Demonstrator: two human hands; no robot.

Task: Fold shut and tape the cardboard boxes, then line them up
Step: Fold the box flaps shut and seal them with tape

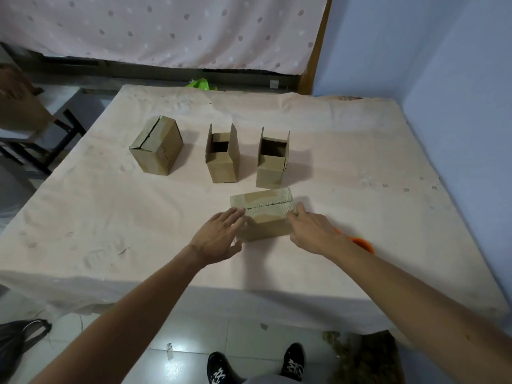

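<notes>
Near the front edge of the table [110, 217], a flat left hand [219, 234] and curled right hand [310, 231] clamped the box [263, 209], likely keeping it shut.

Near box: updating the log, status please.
Left hand flat against near box's left end. Right hand at right end, grip unclear. Flaps folded shut. Two boxes behind open. Orange item beside right wrist.

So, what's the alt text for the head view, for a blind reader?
A left hand presses and a right hand grips opposite ends of a closed cardboard box on a table. Behind stand a shut box and two open boxes.
</notes>
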